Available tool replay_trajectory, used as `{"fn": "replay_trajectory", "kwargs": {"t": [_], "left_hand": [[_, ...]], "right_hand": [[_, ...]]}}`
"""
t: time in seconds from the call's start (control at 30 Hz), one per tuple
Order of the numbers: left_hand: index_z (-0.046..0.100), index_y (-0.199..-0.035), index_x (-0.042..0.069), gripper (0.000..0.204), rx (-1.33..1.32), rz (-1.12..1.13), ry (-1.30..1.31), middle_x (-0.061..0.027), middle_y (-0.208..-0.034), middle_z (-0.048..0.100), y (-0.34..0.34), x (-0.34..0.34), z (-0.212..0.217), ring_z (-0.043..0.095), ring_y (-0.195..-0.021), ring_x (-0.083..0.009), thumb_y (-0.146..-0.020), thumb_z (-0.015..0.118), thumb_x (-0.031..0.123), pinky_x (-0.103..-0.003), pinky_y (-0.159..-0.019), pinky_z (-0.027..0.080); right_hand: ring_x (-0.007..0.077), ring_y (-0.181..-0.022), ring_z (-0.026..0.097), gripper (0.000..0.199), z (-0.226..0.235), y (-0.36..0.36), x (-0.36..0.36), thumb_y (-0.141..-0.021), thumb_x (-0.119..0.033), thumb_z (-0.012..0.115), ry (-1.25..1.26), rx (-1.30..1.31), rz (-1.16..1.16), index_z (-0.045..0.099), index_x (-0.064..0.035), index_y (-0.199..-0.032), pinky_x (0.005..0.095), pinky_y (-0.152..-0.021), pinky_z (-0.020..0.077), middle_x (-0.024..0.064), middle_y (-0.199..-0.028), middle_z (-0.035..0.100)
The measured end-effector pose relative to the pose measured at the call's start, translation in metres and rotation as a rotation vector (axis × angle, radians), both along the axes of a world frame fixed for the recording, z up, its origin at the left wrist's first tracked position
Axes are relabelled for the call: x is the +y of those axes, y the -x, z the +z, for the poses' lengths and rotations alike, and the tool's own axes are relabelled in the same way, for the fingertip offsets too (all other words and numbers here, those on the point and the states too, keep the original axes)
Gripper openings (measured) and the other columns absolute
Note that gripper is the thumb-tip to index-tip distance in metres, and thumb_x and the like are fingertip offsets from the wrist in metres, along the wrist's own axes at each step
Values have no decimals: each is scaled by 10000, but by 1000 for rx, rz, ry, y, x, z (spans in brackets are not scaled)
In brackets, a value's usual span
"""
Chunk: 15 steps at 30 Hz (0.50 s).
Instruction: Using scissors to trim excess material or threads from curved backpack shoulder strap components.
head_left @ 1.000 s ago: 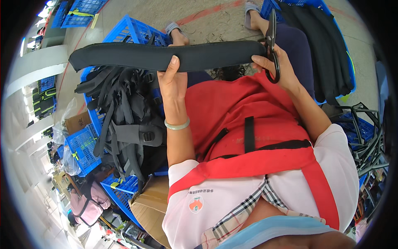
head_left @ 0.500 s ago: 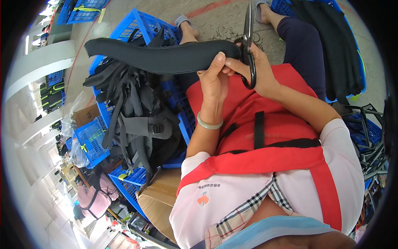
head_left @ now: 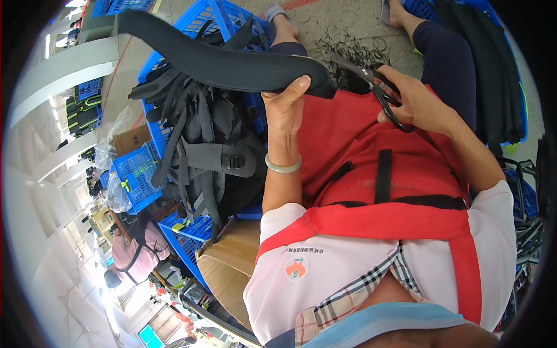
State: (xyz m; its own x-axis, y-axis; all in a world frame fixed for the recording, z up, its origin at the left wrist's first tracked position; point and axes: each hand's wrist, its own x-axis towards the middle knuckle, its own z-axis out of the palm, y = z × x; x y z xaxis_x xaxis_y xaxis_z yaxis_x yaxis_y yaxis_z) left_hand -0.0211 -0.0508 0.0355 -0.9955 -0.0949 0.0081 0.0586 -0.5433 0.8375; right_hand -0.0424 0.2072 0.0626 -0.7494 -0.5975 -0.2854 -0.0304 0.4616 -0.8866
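- Since the earlier frame the black padded strap [head_left: 220, 61] has swung up toward the upper left of the frame; it now runs from the top left corner down to the upper centre, where its rounded end sits at the left hand.
- The scissors [head_left: 374, 93] have tipped over: earlier they pointed nearly straight up at the top of the frame, now they lie slanted, blades aimed toward the strap's end, tips just beside it.
- The left hand [head_left: 285, 107] has moved apart from the right; earlier the two were close together.
- The left hand is raised at upper centre, forearm upright, a pale green bangle [head_left: 283, 166] on the wrist; thumb and fingers are clamped on the strap's near end.
- The right hand [head_left: 419, 104] sits at upper right, forearm coming up from the lower right, fingers closed through the black scissor handles.
- A red apron [head_left: 371, 168] fills the centre below both hands.
- At left centre, a pile of black backpack parts [head_left: 203, 156] lies in a blue plastic crate [head_left: 136, 174].
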Motion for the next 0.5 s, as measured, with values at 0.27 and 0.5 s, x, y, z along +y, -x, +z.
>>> {"fn": "replay_trajectory", "kwargs": {"t": [0.27, 0.5], "left_hand": [[638, -1036, 17, 324, -16, -134, 14, -101, -1015, 651, -7, 9, 2, 623, -926, -217, -736, 724, -69, -356, -877, 491], [671, -939, 29, 242, -46, -104, 64, -65, -922, 671, -10, 12, 0, 629, -831, -163, -728, 748, -61, -308, -788, 504]], "right_hand": [[202, -666, 445, 628, 11, -8, -3, -607, -252, 835, -86, -51, 47, 453, -33, -1056, 335, -605, 398, 69, -745, 454], [253, -671, 503, 656, -6, -9, 1, -677, -383, 821, -34, 31, 82, 497, -7, -1106, 368, -623, 413, 109, -745, 511]]}}
